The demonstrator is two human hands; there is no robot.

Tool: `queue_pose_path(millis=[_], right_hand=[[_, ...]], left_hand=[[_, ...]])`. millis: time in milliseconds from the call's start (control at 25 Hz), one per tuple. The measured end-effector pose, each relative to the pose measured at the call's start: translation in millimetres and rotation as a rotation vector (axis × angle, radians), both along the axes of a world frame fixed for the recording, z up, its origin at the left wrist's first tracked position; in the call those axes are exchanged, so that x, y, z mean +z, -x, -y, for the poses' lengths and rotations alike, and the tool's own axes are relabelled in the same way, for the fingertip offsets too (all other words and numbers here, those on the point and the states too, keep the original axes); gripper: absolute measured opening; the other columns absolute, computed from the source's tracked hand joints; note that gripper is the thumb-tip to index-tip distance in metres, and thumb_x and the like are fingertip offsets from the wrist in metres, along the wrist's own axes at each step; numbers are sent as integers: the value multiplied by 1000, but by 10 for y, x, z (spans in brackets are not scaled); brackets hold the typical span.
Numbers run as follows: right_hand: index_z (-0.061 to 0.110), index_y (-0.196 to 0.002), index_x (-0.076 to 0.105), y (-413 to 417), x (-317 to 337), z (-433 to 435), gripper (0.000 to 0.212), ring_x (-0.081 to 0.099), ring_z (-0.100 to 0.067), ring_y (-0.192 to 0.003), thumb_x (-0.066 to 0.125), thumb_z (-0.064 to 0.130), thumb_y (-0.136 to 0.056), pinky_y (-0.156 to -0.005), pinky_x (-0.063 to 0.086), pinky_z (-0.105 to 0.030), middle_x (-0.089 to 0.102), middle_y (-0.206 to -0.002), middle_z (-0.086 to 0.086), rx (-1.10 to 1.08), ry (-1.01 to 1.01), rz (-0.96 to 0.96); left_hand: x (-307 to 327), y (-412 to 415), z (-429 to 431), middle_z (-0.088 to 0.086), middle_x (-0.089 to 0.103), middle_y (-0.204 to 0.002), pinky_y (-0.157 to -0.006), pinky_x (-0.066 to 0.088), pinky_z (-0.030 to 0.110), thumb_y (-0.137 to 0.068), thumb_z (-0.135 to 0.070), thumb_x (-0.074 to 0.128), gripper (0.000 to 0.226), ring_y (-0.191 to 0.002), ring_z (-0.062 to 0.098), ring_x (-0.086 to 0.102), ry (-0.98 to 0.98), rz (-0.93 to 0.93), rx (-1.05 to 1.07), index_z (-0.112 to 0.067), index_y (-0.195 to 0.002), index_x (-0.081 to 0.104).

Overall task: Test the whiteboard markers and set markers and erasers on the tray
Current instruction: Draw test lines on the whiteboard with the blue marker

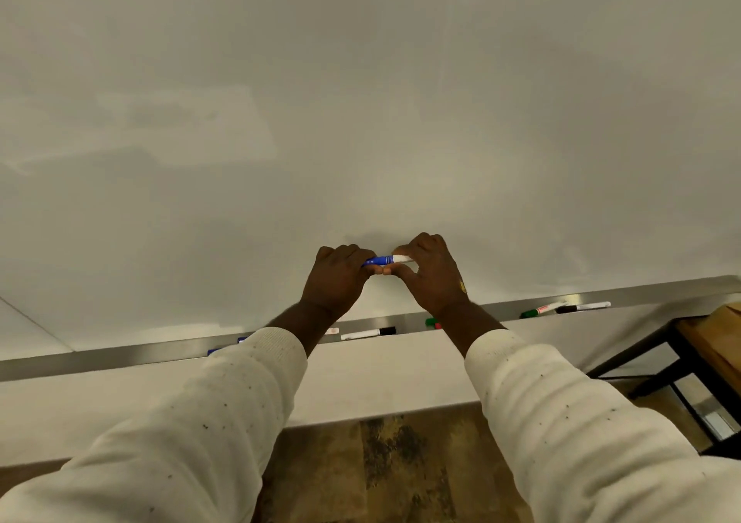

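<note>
The blue marker (385, 259) lies level, long axis from side to side between the hands: left hand (339, 278) curled round its blue end, right hand (431, 274) pinching its white end.

left hand (336, 279) curled, right hand (432, 273) curled, close together

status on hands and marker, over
Left hand and right hand pinch the blue marker by its ends. Held before the whiteboard. Other markers on the tray, nothing blocking.

Head camera, wide-angle, close, facing whiteboard (361, 101), tilted down toward tray (120, 356).
</note>
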State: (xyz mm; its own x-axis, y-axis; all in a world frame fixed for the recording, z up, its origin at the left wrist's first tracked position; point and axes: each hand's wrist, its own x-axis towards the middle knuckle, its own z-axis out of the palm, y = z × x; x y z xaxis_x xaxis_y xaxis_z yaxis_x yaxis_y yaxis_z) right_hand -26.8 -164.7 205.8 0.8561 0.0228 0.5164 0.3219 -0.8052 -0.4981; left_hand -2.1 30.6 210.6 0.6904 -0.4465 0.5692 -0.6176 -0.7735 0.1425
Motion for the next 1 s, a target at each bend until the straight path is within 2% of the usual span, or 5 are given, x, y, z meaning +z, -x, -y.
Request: queue_pose_path(millis=[160, 360, 640, 800, 1000], right_hand=[[11, -111, 72, 65, 169, 307, 40, 56, -24, -91, 71, 40, -84, -78, 45, -35, 68, -98, -8, 59, 19, 24], [15, -102, 74, 12, 377, 563, 24, 60, -26, -80, 66, 30, -84, -73, 48, -41, 71, -87, -5, 83, 66, 113], [16, -90, 74, -75, 845, 597, 19, 56, -22, -81, 68, 30, -79, -77, 29, -32, 70, -81, -1, -6, 93, 169], [19, -83, 72, -196, 1078, 545, 10, 56, -22, -79, 75, 24, -75, -76, 27, -32, 67, -75, 2, -51, 142, 212], [18, -83, 71, -315, 1332, 465, 13, 56, -23, -81, 75, 29, -76, -76, 28, -34, 66, -75, 1, -74, 175, 241]], left_hand=[[191, 74, 324, 7, 69, -85, -77, 43, 40, -89, -23, 67, 19, -75, 26, 63, 23, 33, 22, -10, -103, 70], [416, 145, 543, 4, 70, -87, -79, 40, 39, -90, -24, 65, 22, -77, 24, 63, -8, 120, 24, -15, -109, 70], [844, 82, 648, 3, 68, -81, -78, 34, 35, -91, -23, 63, 16, -72, 22, 60, 19, 150, 56, -15, -103, 70], [1063, -27, 605, 3, 67, -78, -81, 32, 34, -92, -21, 61, 13, -69, 23, 59, 27, 146, 50, -14, -100, 70], [1292, -170, 544, 5, 67, -75, -82, 36, 35, -92, -21, 61, 14, -66, 24, 58, 6, 189, 33, -11, -98, 70]])
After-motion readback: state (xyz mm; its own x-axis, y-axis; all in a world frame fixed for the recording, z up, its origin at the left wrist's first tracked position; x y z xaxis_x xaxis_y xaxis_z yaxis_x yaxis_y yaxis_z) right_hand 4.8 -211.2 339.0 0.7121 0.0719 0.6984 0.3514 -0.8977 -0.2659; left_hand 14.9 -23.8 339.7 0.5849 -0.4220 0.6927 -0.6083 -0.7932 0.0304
